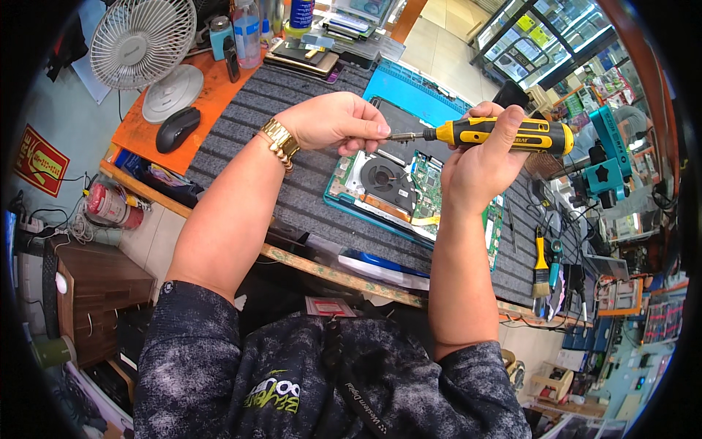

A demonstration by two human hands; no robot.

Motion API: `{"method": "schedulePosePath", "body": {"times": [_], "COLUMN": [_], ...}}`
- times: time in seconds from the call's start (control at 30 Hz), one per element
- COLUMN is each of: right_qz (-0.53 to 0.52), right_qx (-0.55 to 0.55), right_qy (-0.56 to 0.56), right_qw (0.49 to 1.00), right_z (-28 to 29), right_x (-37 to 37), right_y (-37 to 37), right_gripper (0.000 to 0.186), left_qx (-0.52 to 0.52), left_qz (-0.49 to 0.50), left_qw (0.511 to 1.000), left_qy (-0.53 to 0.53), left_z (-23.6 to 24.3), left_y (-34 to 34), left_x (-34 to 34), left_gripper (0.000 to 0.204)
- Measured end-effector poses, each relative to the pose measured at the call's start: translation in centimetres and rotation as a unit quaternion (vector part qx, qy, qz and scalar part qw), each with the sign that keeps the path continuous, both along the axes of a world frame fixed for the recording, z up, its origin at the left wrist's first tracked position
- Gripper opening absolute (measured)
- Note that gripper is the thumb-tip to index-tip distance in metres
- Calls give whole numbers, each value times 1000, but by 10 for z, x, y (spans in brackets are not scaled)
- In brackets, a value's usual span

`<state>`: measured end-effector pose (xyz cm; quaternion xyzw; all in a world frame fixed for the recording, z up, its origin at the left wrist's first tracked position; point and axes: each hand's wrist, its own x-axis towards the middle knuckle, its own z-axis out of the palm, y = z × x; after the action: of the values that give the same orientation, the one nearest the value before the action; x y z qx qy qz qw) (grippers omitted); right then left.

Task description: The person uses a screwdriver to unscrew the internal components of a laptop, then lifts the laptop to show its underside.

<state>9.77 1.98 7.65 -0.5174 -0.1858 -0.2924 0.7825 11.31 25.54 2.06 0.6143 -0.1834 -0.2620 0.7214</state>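
My right hand (486,157) grips a yellow-and-black screwdriver (537,134), held sideways with its shaft pointing left. My left hand (344,121), with a gold watch on the wrist, has its thumb and fingers closed on the screwdriver's tip (395,137); whether a small bit or screw is between them cannot be made out. Below both hands an opened laptop (340,190) shows its cooling fan (379,176) and green circuit board (428,186). A blue mat (413,88) lies behind it. My right hand and forearm partly hide the laptop.
A grey striped mat (241,146) covers the bench. Left are a mouse (177,130) and white fan (142,55); at the back, bottles (246,44) and stacked devices (311,55). Right are a brush (540,271), a teal stand (607,161) and thin tools (512,227).
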Motion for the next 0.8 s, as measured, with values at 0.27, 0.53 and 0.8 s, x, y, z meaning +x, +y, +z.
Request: {"method": "schedulePosePath", "body": {"times": [0.27, 0.53, 0.8], "right_qz": [-15, -49, 116], "right_qx": [-8, -41, -124], "right_qy": [-31, -70, -70], "right_qw": [999, 996, 983], "right_z": [-4, -5, -14], "right_x": [6, 3, -30], "right_y": [-1, 6, 24], "right_gripper": [33, 32, 26], "left_qx": [-10, 4, 101], "left_qz": [-4, -28, 268], "left_qw": [1000, 1000, 957], "left_qy": [24, 9, -42], "left_z": [-2, -3, -6], "left_y": [-4, -6, 22], "left_x": [-1, -2, 23], "left_gripper": [25, 38, 53]}}
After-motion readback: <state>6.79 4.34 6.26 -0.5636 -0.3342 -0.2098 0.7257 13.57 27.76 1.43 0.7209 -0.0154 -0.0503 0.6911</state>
